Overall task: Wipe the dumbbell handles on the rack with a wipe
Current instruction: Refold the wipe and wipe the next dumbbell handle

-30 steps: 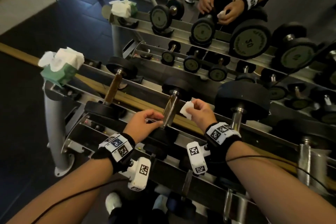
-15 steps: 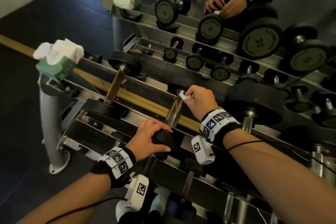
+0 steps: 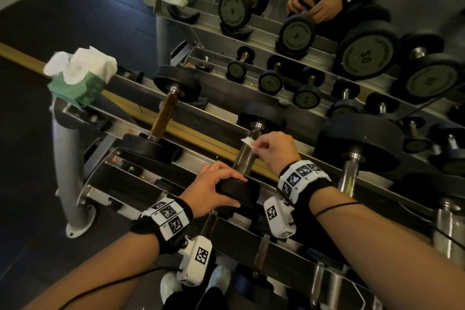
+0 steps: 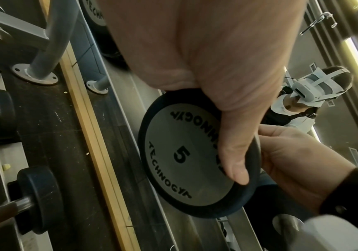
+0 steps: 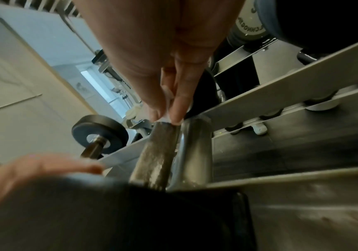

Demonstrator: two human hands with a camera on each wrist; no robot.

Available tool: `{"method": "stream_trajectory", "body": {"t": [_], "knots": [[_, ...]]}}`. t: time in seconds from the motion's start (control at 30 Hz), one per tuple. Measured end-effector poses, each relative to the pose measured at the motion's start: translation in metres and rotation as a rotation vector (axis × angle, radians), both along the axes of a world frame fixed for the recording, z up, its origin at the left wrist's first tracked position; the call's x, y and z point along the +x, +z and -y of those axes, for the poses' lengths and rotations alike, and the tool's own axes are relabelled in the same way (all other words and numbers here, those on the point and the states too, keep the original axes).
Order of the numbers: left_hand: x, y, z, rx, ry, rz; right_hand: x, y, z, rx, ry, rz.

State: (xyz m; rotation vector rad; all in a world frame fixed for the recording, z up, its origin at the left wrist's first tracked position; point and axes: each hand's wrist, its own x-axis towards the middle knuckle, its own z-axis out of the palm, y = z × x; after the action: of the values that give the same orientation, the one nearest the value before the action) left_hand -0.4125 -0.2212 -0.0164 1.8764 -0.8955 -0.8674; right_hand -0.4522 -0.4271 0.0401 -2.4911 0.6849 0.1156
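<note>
Left hand [image 3: 214, 189] grips the near head [image 4: 186, 152] of the "5" dumbbell, thumb across its face, fingers curled over the rim. Just behind, right hand [image 3: 274, 150] pinches a small white wipe [image 3: 247, 140] w/ narrow grip against the upper handle [image 3: 247, 156]. Dumbbell lies on the rack [image 3: 141, 178]. Farther left, a green wipe pack [image 3: 78, 85] on the rack's end.

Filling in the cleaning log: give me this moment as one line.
left hand: grips near weight head | right hand: pinches wipe on dumbbell handle, far end | stage: wiping
</note>
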Motion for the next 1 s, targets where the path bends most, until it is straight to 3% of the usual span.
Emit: {"method": "stream_trajectory", "body": {"t": [0.23,0.3,0.43,0.53,0.67,0.87,1.0], "knots": [[0.002,0.0,-0.001,-0.002,-0.018,-0.014,-0.026,0.006,-0.013,0.165,0.236,-0.149],[0.003,0.001,-0.001,-0.005,-0.017,-0.022,-0.018,0.01,-0.007,0.163,0.215,-0.092],[0.003,0.002,-0.001,-0.021,-0.012,-0.018,0.01,0.01,0.013,-0.078,-0.013,0.195],[0.003,0.003,-0.001,-0.019,-0.006,-0.025,0.018,0.005,0.013,-0.241,0.071,0.113],[0.002,0.004,-0.001,-0.017,-0.007,-0.046,0.012,-0.003,0.008,-0.253,0.067,0.113],[0.006,-0.001,-0.005,-0.027,0.035,-0.069,0.001,-0.007,0.002,-0.026,0.064,0.014],[0.012,-0.008,-0.009,-0.066,0.114,-0.093,-0.019,-0.017,0.006,0.434,-0.044,0.058]]}}
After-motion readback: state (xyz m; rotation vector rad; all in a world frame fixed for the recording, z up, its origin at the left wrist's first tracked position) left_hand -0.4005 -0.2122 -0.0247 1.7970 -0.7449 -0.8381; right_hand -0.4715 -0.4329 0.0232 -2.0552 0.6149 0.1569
